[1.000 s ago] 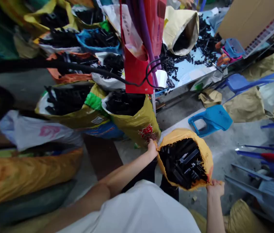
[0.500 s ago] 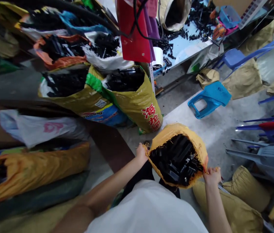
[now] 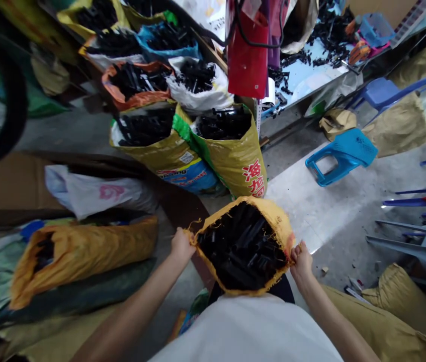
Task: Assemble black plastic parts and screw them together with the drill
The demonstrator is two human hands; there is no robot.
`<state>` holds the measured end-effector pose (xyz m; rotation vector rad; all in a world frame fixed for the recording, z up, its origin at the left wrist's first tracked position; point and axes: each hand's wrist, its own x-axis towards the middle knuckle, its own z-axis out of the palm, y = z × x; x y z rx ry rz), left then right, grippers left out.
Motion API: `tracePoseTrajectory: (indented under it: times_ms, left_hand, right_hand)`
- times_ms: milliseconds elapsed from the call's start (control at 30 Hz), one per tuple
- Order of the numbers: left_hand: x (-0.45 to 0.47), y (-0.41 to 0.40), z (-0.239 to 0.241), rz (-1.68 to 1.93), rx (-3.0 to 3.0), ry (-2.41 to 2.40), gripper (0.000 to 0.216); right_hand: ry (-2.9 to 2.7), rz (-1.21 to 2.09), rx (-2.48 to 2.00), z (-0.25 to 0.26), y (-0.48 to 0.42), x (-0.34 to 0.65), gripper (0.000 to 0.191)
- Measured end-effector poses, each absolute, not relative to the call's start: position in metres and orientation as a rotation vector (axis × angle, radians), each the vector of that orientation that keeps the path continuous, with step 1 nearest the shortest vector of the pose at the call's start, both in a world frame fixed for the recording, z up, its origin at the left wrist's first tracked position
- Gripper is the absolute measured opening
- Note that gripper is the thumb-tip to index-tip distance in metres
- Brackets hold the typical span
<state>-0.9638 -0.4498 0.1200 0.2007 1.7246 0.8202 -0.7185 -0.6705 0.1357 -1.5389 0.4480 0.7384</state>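
In front of my body is an orange woven sack [image 3: 278, 215], its mouth wide apart and facing up. Black plastic parts [image 3: 241, 246] fill it nearly to the frayed rim. My left hand [image 3: 182, 245] is closed on the rim at the left, where loose threads stick out. At the right side of the mouth, my right hand [image 3: 301, 258] grips the rim near a reddish patch. The sack's lower part is hidden beneath its mouth. Just beyond it stand two yellow-green printed sacks, the nearer one [image 3: 245, 156] also full of black parts.
More filled sacks, among them an orange-red one [image 3: 112, 93], crowd the upper left. A blue stool [image 3: 352, 151] stands on the floor to the right. Another orange sack [image 3: 95, 251] lies at left. Brown sacks [image 3: 401, 296] and stacked chairs [image 3: 424, 241] line the right.
The orange sack and both my hands have shifted left, nearer the front of my body. The view has turned, so the surroundings sit further right. Both hands still hold the rim.
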Motion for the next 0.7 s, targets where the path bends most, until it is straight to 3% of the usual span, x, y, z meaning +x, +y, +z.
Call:
tracePoseTrajectory:
  times_ms: [233, 467, 700]
  left_hand:
    - [-1.029, -0.469, 0.118, 0.893, 0.160, 1.742, 0.028]
    - [-1.028, -0.473, 0.101, 1.092, -0.026, 1.752, 0.034]
    - [-1.036, -0.505, 0.093, 1.191, -0.031, 1.673, 0.036]
  right_hand:
    - [0.333, 0.886, -1.649, 0.137, -0.600, -0.739, 0.052]
    - [0.113, 0.984, -1.670, 0.126, -0.567, -0.742, 0.060]
    - [0.236, 1.102, -1.687, 0.129, -0.573, -0.747, 0.052]
